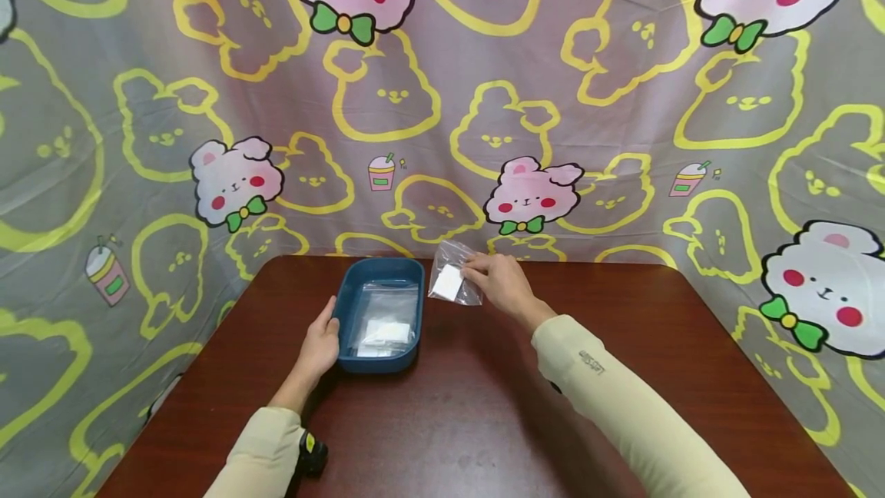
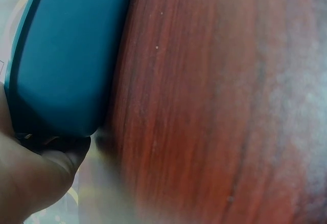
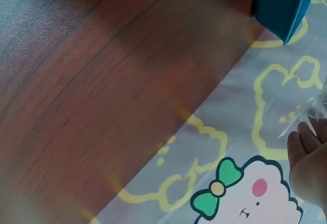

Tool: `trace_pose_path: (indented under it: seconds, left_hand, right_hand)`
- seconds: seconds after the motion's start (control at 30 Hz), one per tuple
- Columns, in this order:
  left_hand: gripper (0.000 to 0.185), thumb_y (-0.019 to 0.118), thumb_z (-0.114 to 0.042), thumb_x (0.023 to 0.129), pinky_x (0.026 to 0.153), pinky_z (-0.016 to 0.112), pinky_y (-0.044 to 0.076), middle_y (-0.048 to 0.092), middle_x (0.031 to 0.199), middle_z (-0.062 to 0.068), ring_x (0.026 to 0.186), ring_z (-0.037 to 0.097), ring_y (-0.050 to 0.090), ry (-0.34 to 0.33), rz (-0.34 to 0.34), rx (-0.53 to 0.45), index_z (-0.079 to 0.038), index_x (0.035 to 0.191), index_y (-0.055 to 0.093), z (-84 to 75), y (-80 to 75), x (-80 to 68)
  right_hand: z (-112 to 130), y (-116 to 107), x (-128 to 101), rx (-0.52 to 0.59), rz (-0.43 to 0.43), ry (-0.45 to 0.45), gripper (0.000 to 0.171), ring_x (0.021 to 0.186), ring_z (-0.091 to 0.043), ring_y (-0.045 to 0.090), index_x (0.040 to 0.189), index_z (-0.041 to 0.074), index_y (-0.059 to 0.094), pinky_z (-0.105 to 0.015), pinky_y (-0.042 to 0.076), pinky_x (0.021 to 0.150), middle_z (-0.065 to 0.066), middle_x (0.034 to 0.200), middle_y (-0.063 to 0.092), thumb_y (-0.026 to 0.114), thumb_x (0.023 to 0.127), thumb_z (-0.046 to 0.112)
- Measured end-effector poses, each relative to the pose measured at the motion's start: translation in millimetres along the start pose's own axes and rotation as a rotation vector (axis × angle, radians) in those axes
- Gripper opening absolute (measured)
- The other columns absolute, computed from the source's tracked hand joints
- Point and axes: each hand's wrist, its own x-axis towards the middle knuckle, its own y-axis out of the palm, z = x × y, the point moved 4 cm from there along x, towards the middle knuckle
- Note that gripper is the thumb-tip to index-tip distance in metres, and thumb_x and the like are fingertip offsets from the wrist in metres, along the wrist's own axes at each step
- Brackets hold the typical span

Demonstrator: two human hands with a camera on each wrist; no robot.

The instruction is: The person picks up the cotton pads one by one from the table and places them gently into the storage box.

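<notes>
A blue tray (image 1: 382, 365) with raised walls stands on the left part of the table, with clear plastic bags (image 1: 390, 302) and white pieces inside. My left hand (image 1: 319, 340) grips the tray's left side; the left wrist view shows the thumb against the tray's wall (image 2: 66, 55). To the right of the tray, above the table, my right hand (image 1: 503, 280) pinches a clear plastic bag (image 1: 472, 296) with a white square piece (image 1: 448, 281) in it. In the right wrist view that hand (image 3: 311, 157) and a bit of the clear bag (image 3: 314, 106) show at the edge.
The dark red-brown wooden table (image 1: 588, 375) extends to the right of the tray and toward me. A patterned curtain (image 1: 429, 160) hangs behind the table's back edge and along both sides. A black strap device (image 1: 313, 453) sits on the left wrist.
</notes>
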Motion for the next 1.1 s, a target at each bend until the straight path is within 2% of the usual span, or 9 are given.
trace_pose_path:
  seconds: [0.33,0.63,0.83,1.1]
  left_hand:
    - [0.054,0.028,-0.011,0.110,0.120,0.053,0.012,0.013,0.166,0.014,0.151,0.035,0.010,-0.006,-0.005,-0.018,-0.009,0.162,0.013,-0.8,-0.4,-0.4]
    - [0.054,0.028,-0.010,0.110,0.120,0.054,0.013,0.014,0.166,0.015,0.151,0.036,0.011,-0.005,-0.004,-0.026,-0.007,0.162,0.013,0.1,-0.1,-2.4]
    - [0.054,0.029,-0.010,0.110,0.120,0.054,0.013,0.015,0.166,0.015,0.151,0.037,0.012,-0.015,-0.014,-0.031,-0.009,0.162,0.014,1.5,1.3,-2.6]
    - [0.054,0.030,-0.010,0.109,0.120,0.054,0.013,0.017,0.165,0.016,0.150,0.036,0.014,-0.011,-0.029,-0.029,-0.008,0.162,0.016,0.6,-0.1,-0.9]
  right_hand:
    - [14,16,8,0.013,0.048,0.030,0.026,0.125,-0.020,0.059,0.116,0.014,0.078,-0.040,0.047,0.103,-0.003,0.124,0.070,0.073,0.094,0.025]
    - [34,41,13,-0.004,0.082,-0.016,0.021,0.125,-0.014,0.058,0.111,0.018,0.080,-0.035,0.047,0.103,-0.001,0.123,0.071,0.073,0.094,0.027]
    - [51,55,16,0.018,0.102,-0.085,0.018,0.126,-0.016,0.058,0.107,0.017,0.081,-0.035,0.049,0.101,-0.003,0.124,0.070,0.072,0.095,0.025]
    - [72,74,22,0.022,0.133,-0.117,0.022,0.126,-0.015,0.057,0.112,0.016,0.080,-0.033,0.047,0.103,-0.004,0.128,0.067,0.071,0.095,0.027]
